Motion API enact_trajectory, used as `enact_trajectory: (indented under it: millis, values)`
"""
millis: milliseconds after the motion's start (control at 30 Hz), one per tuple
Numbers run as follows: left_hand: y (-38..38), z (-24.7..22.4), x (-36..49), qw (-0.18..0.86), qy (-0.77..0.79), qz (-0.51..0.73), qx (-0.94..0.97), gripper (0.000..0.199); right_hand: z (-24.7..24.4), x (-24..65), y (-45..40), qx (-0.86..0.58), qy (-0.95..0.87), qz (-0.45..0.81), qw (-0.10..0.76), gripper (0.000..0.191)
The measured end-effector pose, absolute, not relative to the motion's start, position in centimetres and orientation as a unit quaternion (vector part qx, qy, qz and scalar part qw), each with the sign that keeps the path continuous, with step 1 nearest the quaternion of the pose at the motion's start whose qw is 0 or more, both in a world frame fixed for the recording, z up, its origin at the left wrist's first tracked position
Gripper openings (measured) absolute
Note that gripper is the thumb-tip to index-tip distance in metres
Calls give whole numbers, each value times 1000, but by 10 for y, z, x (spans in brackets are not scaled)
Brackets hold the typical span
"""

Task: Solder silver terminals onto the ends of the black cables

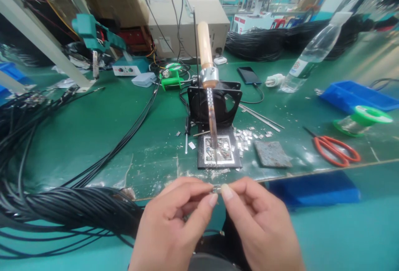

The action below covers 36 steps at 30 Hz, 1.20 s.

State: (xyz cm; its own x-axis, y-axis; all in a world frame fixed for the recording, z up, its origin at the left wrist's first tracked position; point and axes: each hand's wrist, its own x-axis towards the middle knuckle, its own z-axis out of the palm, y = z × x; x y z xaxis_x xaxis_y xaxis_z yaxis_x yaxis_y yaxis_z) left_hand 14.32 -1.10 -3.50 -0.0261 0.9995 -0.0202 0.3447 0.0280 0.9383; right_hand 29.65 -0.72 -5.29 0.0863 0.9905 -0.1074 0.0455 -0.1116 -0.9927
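In the head view, the person's left hand (176,217) and right hand (260,221) meet near the front edge of the glossy green worktop (149,138). Each has thumb and index finger drawn together in a pinch with almost no gap, the 2 pinches gripping a small thin silvery piece (216,189) between them; it is too small and blurred for its exact shape to tell. The piece is just in front of the worktop's edge, nearer the camera than the flat black base plate (201,162)

On that plate is a square tray with a pale metal rim (232,161), filled with small flat bits. Above it, the soldering iron with a pale wooden handle (204,46) points downward, its tip over the tray; whether they touch cannot be told. A square black fan frame (193,104) stands behind the tray. Many small silvery metal tabs (244,139) are scattered to the right of the plate, near a rough grey rectangular pad (272,153). Farther right are orange-handled scissors (338,150) and a green plastic spool of silvery wire (361,120). A thick bundle of black cables (75,208) is on the left
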Motion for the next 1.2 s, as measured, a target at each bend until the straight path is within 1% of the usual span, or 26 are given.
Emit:
enact_trajectory:
  millis: [233, 367, 500, 567, 733, 833, 933, 1067, 1200]
  values:
    - [-10, -37, 147, 366, 590, 401, 597, 14, -56, 290, -12, -558, -449, 495, 493, 30]
    - [-10, -37, 145, 362, 595, 391, 601, 15, -57, 293, -9, -555, -463, 494, 484, 29]
    - [-8, -35, 143, 383, 584, 391, 599, 15, -56, 300, -3, -541, -500, 506, 448, 29]
    - [-7, -34, 142, 397, 582, 388, 595, 16, -55, 303, -2, -539, -490, 526, 438, 31]
    - [-5, -34, 142, 459, 569, 401, 553, 18, -51, 302, 1, -505, -430, 598, 451, 37]
    - [-6, -35, 141, 493, 551, 414, 531, 17, -52, 301, 1, -483, -416, 612, 468, 39]
    - [-6, -37, 141, 509, 550, 412, 518, 17, -56, 301, 0, -482, -415, 619, 461, 38]
    - [-5, -37, 142, 482, 553, 406, 545, 18, -57, 304, -1, -499, -425, 612, 443, 37]
    - [-5, -37, 141, 435, 554, 401, 585, 13, -56, 307, -2, -526, -459, 567, 437, 36]
